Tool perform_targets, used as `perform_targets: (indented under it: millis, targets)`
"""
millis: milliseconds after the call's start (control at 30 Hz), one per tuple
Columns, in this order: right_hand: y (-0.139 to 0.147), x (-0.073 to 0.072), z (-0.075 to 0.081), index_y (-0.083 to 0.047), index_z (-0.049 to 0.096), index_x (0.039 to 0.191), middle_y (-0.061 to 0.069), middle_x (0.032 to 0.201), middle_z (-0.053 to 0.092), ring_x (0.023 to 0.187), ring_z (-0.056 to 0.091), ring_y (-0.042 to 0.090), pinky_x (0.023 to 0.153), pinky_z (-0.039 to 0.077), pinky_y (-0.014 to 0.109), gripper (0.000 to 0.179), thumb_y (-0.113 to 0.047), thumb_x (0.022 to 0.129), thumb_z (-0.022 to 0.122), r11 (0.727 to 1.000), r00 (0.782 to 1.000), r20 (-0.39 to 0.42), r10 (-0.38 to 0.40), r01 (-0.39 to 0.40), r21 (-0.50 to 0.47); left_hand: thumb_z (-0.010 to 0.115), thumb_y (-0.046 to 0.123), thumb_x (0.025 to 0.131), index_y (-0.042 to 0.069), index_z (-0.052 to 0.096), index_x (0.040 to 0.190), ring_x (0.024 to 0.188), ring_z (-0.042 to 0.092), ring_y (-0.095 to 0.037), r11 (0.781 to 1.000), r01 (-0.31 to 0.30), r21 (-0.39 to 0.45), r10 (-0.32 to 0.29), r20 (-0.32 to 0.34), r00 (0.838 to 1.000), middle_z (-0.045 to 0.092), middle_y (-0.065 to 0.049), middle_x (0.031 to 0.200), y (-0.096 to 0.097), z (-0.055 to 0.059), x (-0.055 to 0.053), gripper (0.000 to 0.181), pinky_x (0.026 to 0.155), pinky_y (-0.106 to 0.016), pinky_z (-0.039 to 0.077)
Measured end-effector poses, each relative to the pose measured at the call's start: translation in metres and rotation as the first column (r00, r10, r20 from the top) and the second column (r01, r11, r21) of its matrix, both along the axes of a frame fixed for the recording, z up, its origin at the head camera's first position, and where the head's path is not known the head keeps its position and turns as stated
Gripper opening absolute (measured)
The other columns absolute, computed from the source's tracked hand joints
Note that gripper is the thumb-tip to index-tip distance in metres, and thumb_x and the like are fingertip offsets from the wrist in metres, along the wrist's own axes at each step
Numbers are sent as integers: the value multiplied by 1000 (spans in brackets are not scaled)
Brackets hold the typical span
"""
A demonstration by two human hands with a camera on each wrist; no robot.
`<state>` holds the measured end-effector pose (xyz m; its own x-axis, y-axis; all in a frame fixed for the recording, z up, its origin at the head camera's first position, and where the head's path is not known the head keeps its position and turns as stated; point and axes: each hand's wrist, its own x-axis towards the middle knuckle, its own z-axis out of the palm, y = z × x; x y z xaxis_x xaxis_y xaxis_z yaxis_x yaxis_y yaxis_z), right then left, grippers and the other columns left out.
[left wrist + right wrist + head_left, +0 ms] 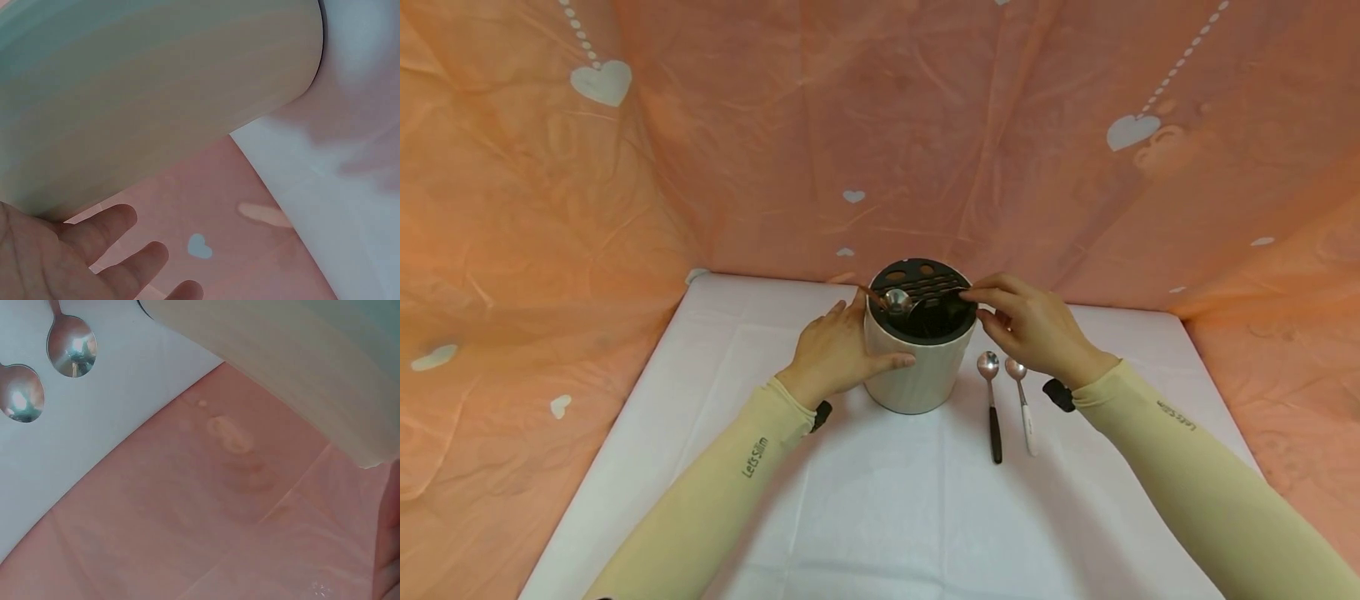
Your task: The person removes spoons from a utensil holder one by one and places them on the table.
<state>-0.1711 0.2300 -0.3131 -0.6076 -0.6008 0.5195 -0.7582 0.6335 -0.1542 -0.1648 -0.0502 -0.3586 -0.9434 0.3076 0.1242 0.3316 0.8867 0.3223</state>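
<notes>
Hands: left (835, 346) spread against white holder (917, 383); right (1033, 325), fingers bent, at rim (928, 341).

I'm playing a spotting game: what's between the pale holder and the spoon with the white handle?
The black-handled spoon lies between the pale holder and the white-handled spoon; the head view shows it.

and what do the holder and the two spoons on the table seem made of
Holder: smooth, matte, perhaps plastic or ceramic, with soft shading and no sharp glints. Black-handled spoon and white-handled spoon: polished metal bowls, judging by mirror-like reflections; the evenly coloured handles look like plastic.
</notes>
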Motion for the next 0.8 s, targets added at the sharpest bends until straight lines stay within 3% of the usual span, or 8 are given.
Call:
perform_targets:
  millis: [267,400,533,700,800]
  targets:
    - [-4,-4,-2,-15,69,108,-3,112,59,66,52,2,55,43,23,25,-13,84,63,1000,1000,24,17,-16,-11,39,92,56,12,12,149,124,40,-30,1000,-9,-7,9,11,1000,43,-6,138,0,1,0,126,83,-45,45]
    - [-6,-4,0,-14,69,110,-3,117,59,90,58,10,66,46,29,25,-15,86,62,999,998,48,29,-30,15,39,92,56,12,11,149,123,41,-29,1000,-8,-5,8,12,1000,45,-6,137,1,1,1,125,81,-45,46]
    - [-9,-5,2,-14,68,112,-2,120,59,111,53,16,79,45,35,26,-14,87,60,998,996,82,44,-48,40,40,92,57,12,11,148,122,43,-29,1000,-5,-4,5,12,1000,46,-7,136,0,1,1,125,80,-44,46]
    - [-9,-3,3,-14,68,112,-2,117,60,107,56,17,76,46,35,26,-13,87,61,999,995,91,31,-33,23,39,91,57,12,11,148,122,42,-29,1000,0,-2,0,12,1000,44,-7,138,0,1,1,124,81,-45,46]
    - [-8,-1,4,-16,67,113,-1,116,60,87,60,14,64,47,31,28,-14,86,62,1000,998,63,9,-9,0,39,92,57,13,10,149,122,42,-29,1000,2,-7,-2,10,1000,41,-6,140,0,1,1,124,81,-45,46]
